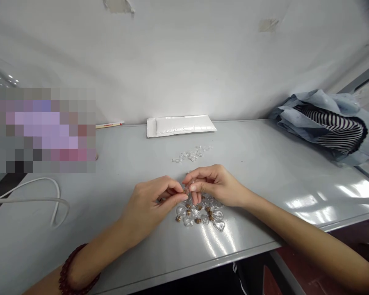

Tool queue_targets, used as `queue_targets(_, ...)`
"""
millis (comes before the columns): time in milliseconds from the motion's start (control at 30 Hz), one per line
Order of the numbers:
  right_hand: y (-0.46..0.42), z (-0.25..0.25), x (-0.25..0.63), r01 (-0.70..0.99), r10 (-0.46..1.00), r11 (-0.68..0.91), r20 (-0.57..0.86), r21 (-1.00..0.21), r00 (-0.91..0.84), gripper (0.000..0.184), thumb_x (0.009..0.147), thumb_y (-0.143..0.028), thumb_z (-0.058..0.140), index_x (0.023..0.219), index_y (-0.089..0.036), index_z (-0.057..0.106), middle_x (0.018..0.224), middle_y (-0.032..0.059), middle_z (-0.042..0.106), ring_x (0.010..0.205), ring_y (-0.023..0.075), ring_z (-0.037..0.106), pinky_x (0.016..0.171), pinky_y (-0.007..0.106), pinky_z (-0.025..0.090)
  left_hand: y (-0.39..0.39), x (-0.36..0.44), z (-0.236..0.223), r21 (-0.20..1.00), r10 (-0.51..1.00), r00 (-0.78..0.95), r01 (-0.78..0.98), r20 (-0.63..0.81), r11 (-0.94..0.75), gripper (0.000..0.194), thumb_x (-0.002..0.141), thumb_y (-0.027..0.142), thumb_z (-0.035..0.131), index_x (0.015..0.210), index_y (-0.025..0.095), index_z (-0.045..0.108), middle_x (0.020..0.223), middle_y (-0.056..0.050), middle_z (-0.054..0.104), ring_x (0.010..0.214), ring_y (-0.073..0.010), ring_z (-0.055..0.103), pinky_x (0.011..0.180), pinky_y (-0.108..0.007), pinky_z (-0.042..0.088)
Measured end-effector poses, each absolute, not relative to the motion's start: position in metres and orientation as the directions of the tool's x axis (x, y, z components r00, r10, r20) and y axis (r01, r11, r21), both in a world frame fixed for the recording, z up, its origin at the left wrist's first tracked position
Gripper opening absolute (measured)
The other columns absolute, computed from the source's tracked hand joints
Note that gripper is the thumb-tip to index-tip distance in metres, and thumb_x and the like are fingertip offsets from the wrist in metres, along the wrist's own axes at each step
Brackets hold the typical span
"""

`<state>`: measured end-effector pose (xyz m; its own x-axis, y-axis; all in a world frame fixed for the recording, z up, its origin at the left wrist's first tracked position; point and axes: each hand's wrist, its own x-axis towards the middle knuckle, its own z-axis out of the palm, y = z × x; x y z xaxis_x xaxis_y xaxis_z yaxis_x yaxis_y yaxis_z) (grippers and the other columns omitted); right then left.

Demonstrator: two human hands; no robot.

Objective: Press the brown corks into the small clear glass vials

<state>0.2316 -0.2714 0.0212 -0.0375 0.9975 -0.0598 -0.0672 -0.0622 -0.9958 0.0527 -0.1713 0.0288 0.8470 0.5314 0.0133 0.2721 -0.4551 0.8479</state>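
Over the table's middle my two hands meet fingertip to fingertip. My right hand pinches a tiny clear glass bottle between thumb and fingers, mostly hidden by them. My left hand is closed in a pinch at the bottle's neck, where a small brownish cork stopper shows between the fingertips. Under and in front of the hands lies a pile of small clear bottles with cork stoppers, in various shapes. Farther back is a loose group of small clear glass pieces.
A white padded packet lies against the wall. At the right is a blue-grey bag with striped cloth. White cables cross the left side, near a blurred-out patch. A thin pencil-like stick lies along the wall.
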Motion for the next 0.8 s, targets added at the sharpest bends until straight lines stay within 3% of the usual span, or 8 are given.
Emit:
queue_targets(333,-0.2727,0.0223,0.2347,0.004,0.997,-0.056,-0.056,-0.998,-0.047,0.014,0.087,-0.025,0.062,0.092,-0.015,0.07,0.06,-0.0026,0.062,0.055,0.01,0.059,0.057,0.025,0.051,-0.175,0.0532,0.0356,0.792,0.526,0.848,0.273,0.07,-0.546,0.016,0.082,0.031,0.06,0.071,0.021,0.065,0.067,0.003,0.067,0.053,-0.0096,0.053,0.052,-0.021,0.042)
queue_targets(633,-0.277,0.0248,0.2288,0.078,0.983,-0.084,-0.096,-0.993,-0.154,0.018,0.09,-0.027,0.057,0.088,-0.015,0.07,0.054,-0.003,0.059,0.049,0.0092,0.058,0.049,0.022,0.047,-0.1748,0.0529,0.0365,0.823,0.518,0.855,0.311,-0.023,-0.476,0.016,0.078,0.037,0.066,0.071,0.023,0.066,0.061,0.006,0.065,0.053,-0.0103,0.054,0.051,-0.021,0.042)
queue_targets(800,-0.2789,0.024,0.2266,0.068,0.983,-0.083,-0.093,-0.994,-0.159,0.02,0.09,-0.03,0.057,0.09,-0.015,0.07,0.054,-0.0027,0.059,0.05,0.01,0.059,0.05,0.023,0.048,-0.168,0.0524,0.0342,0.776,0.496,0.868,0.314,-0.001,-0.548,0.026,0.08,0.042,0.063,0.064,0.022,0.065,0.058,0.004,0.061,0.054,-0.0116,0.05,0.052,-0.022,0.041)
